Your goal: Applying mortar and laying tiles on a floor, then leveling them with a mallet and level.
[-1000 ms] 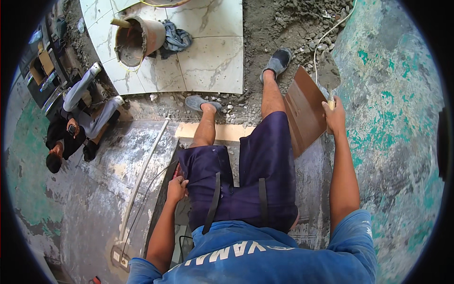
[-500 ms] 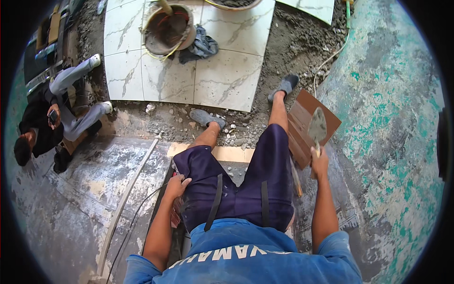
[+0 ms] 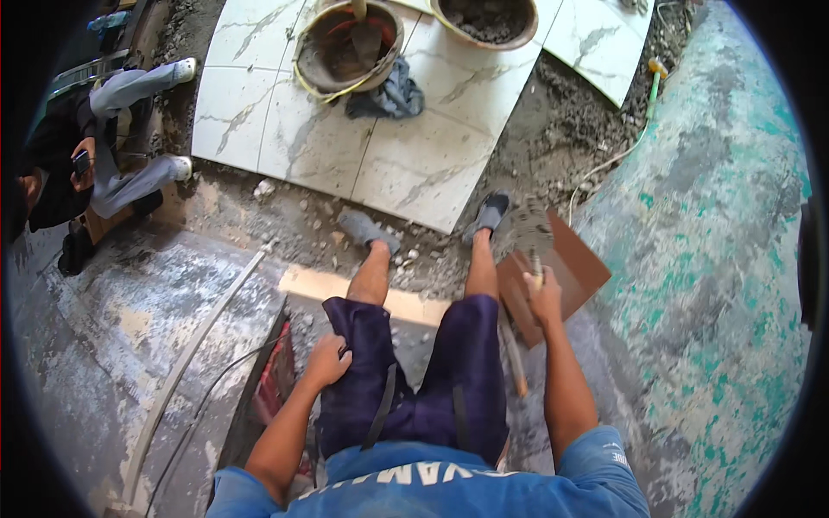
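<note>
Head view, right hand [image 3: 544, 298]: closed round trowel [image 3: 534, 243]
Left hand [image 3: 328, 361]: curled, contents unclear
Board [image 3: 577, 269]: lowered trowel might scratch it

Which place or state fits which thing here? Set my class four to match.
Things
1. Motion-blurred, pale-handled metal trowel
2. Crumpled grey-blue cloth
3. Round basin with yellowish rim
4. Small dark device

Places or states
A. On veined white tiles, beside a round greyish bucket
B. In a seated person's grip
C. In the wearer's right grip
D. Holding dark lumpy material

Pairs: 1-C; 2-A; 3-D; 4-B
</note>
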Action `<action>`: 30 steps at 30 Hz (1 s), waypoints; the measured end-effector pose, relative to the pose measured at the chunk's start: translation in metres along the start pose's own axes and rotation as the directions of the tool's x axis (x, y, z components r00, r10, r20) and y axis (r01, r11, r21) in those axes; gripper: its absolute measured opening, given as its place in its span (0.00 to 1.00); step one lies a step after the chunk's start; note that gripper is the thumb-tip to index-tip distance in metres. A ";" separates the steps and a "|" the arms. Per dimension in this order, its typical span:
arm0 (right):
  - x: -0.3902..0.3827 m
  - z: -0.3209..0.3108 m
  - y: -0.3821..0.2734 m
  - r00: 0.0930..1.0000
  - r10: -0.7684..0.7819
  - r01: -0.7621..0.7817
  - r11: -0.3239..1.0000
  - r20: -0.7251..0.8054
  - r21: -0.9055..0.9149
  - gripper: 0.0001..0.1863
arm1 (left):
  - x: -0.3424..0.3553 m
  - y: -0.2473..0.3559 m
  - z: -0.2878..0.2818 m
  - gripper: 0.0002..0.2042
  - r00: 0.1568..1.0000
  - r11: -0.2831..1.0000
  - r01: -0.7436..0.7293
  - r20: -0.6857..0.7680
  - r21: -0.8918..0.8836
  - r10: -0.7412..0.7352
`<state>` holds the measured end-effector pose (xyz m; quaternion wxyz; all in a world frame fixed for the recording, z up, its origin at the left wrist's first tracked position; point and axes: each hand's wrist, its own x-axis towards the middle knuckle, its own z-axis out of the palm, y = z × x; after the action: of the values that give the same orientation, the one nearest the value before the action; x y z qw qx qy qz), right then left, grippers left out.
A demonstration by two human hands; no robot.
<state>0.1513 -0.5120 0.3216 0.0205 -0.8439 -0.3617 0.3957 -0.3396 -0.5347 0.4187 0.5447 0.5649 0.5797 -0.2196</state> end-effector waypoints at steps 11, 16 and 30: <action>0.245 0.085 0.030 0.965 -0.181 0.225 0.943 0.188 -0.245 0.22 | 0.080 0.049 0.126 0.46 0.968 0.968 0.244 -0.051 -0.051 -0.246; 0.335 0.125 0.023 0.939 -0.296 0.342 0.845 0.173 -0.411 0.21 | 0.113 0.053 0.147 0.47 0.883 0.884 0.468 0.030 0.021 -0.468; 0.239 0.261 0.086 0.616 -0.310 0.787 0.285 0.724 -0.548 0.18 | 0.135 0.027 0.160 0.47 0.830 0.833 0.551 0.065 0.052 -0.554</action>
<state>0.1253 -0.4912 -0.0413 -0.3354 -0.4236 -0.7733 0.3319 -0.2226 -0.6108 0.2600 0.4712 0.3728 0.6932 -0.3980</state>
